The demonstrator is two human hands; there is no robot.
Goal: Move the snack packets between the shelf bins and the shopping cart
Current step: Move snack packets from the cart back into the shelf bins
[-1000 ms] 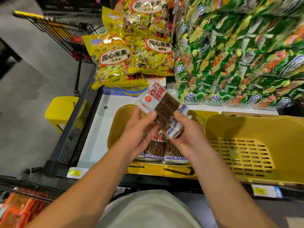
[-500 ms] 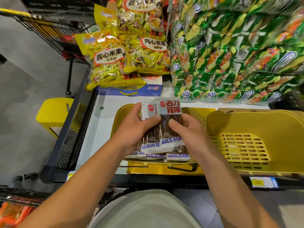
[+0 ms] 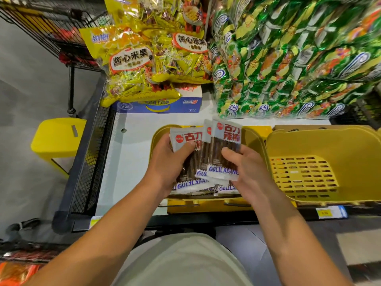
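Several clear snack packets with brown sticks, red labels and "GULILABANG" lettering are fanned between both hands over a yellow shelf bin [image 3: 255,139]. My left hand [image 3: 167,162] grips the left packet [image 3: 181,139] with its thumb on the front. My right hand [image 3: 241,168] pinches the right packet [image 3: 226,149] by its lower right side. More of the same packets [image 3: 191,186] lie in the bin under my hands. The black wire shopping cart [image 3: 51,27] stands at the upper left, beyond the shelf end.
A second yellow bin [image 3: 321,162] with a slotted wall stands to the right. Yellow rice-cracker bags [image 3: 132,62] on a blue box and green snack bags [image 3: 288,69] are stacked behind on the white shelf [image 3: 134,162]. A yellow stool [image 3: 55,137] stands left of it.
The single tilted packet lifted a second ago came down onto the stack; both hands now hold several packets spread apart, lower and nearer the bin. The camera view has shifted left.
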